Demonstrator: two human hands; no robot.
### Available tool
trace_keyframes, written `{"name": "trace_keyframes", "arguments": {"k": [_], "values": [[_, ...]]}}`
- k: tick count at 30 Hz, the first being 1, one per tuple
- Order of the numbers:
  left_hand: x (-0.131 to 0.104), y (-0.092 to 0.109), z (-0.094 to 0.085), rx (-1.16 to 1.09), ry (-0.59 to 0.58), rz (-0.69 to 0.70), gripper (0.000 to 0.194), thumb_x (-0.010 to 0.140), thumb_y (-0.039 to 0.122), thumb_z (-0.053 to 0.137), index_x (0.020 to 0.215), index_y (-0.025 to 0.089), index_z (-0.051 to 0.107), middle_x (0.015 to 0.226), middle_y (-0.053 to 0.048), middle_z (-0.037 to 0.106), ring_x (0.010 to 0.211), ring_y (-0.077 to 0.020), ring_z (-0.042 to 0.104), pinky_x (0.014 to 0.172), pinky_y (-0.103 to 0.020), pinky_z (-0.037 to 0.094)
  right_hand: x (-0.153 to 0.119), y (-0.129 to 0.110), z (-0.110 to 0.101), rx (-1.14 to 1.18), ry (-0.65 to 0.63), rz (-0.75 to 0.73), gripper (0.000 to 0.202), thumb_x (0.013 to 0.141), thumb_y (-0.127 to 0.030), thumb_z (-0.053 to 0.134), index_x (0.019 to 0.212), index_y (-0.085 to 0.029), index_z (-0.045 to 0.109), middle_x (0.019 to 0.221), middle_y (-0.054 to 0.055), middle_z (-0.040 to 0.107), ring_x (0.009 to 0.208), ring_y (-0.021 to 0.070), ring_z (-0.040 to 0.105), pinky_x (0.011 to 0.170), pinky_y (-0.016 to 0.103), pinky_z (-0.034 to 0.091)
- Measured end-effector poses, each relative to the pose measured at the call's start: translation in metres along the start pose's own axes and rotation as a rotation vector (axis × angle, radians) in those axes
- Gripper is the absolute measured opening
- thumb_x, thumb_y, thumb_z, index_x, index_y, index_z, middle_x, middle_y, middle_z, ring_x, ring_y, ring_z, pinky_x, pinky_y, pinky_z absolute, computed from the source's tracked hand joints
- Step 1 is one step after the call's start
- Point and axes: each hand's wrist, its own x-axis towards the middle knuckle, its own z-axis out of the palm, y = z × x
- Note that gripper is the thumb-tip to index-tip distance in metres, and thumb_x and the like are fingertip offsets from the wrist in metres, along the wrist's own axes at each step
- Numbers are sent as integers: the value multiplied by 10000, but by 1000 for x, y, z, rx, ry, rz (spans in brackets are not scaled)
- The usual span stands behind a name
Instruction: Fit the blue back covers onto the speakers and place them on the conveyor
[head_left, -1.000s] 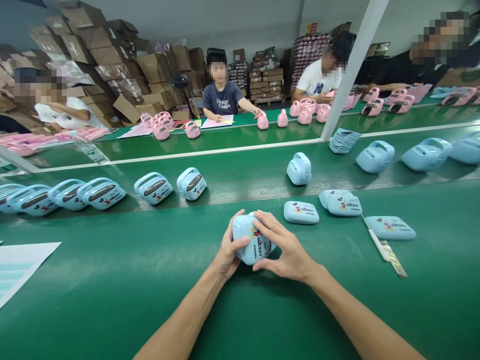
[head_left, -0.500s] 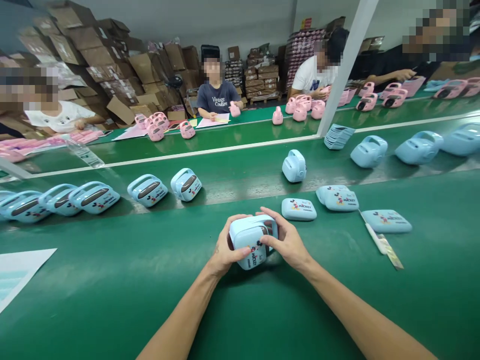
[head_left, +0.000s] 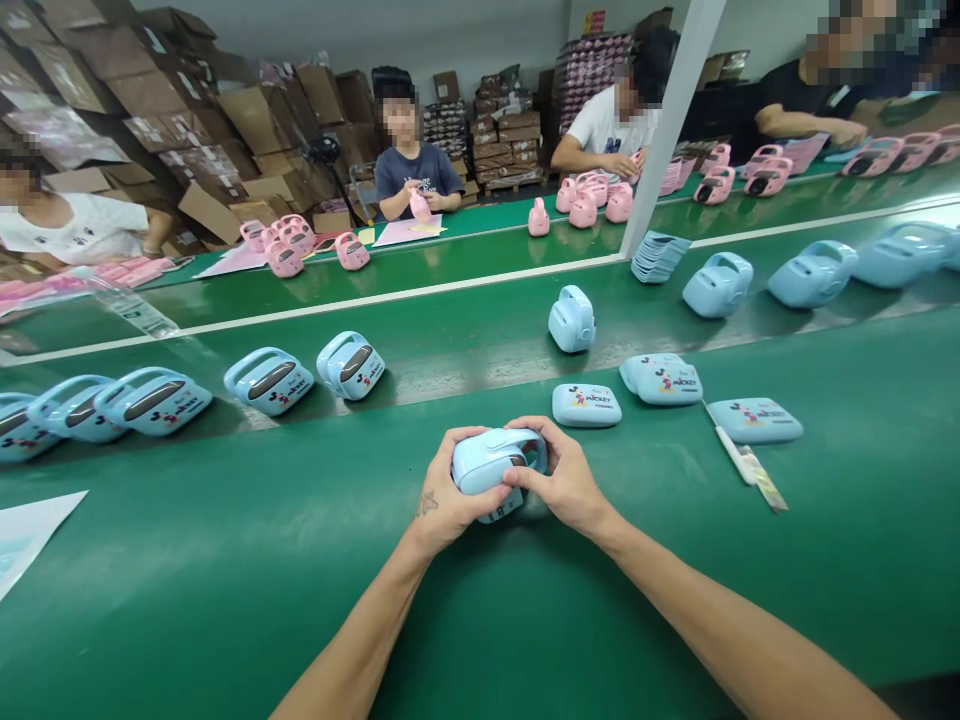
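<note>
A light blue handled plastic case (head_left: 484, 462) is held just above the green table, between both hands. My left hand (head_left: 452, 497) wraps its left side, thumb across the front. On the right, my right hand (head_left: 559, 478) grips the case by its handle end, thumb on the dark window. The case's underside and most fingertips are hidden. Beyond my right hand lies a blue printed cover (head_left: 587, 405), with more covers (head_left: 666, 380) and a single one (head_left: 756, 420) farther right. A white-handled knife (head_left: 739, 455) lies beside them.
Several blue cases (head_left: 268, 381) stand in a row at the left, others (head_left: 718, 285) at the right. A stack of blue pieces (head_left: 660, 257) stands by a white post (head_left: 670, 125). A paper sheet (head_left: 34, 530) lies at left. People sit across the green table (head_left: 300, 620).
The case has tilted in my hands, so its top now shows more and its printed front less. The surroundings have shifted slightly left and up in view.
</note>
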Motion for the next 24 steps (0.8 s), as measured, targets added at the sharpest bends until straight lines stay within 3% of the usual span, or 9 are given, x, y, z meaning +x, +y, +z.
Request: {"name": "trace_keyframes", "arguments": {"k": [5,12,15,19,24], "values": [[2,-2,-1,-15,6,41,632,582,336,865,1143,225,596,1153,-73,702,979,-250,670,833,-348,549,1,-2,-2,-24,-36,7,459,710,-365,802,1117,-241,632,1074,34,670,961,232,619,889,365,483],[2,-12,2,39,42,205,658,586,281,882,1177,248,594,1292,-89,663,1153,-276,641,1005,-408,502,3,10,-5,54,-65,-22,701,726,-389,793,1359,-267,517,1360,80,572,1296,294,519,1108,416,385],[3,-17,3,42,56,232,658,598,269,877,1190,252,591,1301,-92,660,1165,-280,640,1009,-413,501,4,13,-5,64,-94,-4,640,726,-390,797,1299,-264,541,1284,64,601,1156,270,580,1016,387,441],[2,-15,6,34,72,209,648,590,241,874,1177,253,600,1269,-86,672,1112,-275,655,972,-408,510,5,11,-3,74,-52,15,481,704,-377,806,1099,-248,564,959,-8,599,854,192,562,779,307,462],[2,-10,7,-51,97,138,638,556,226,900,1134,249,630,1222,-73,698,1043,-256,665,908,-368,522,4,8,3,123,5,71,461,694,-387,816,1047,-248,554,844,-40,551,777,170,541,722,290,455]]}}
